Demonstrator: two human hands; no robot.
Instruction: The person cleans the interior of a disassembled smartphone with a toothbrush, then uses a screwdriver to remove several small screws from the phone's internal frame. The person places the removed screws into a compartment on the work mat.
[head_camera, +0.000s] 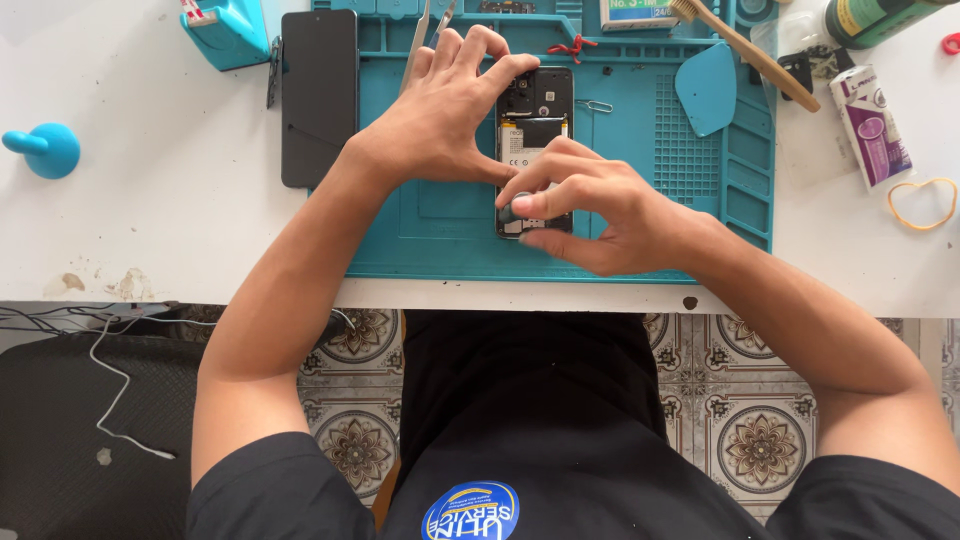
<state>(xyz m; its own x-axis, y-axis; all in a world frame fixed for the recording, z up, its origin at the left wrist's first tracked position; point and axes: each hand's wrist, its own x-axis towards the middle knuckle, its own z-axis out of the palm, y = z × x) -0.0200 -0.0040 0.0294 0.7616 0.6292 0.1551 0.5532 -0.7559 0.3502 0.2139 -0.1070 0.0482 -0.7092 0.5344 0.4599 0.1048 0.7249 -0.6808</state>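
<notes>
An opened phone (537, 110) with its back cover off lies on the teal repair mat (620, 200), battery and circuit board showing. My left hand (450, 105) rests on the phone's left side, thumb and fingers spread along its edge and top, steadying it. My right hand (590, 205) hovers over the phone's lower end, thumb and forefinger pinched on a small dark screwdriver handle (518, 209) that stands on the phone's bottom part. What the tool's tip touches is hidden by my fingers.
A black phone panel (318, 95) lies left of the mat. Metal tweezers (418, 35), a teal pick (706, 88), a wooden brush (745, 45), a glue tube (872, 125), a rubber band (922, 203) and a teal stand (45, 148) sit around.
</notes>
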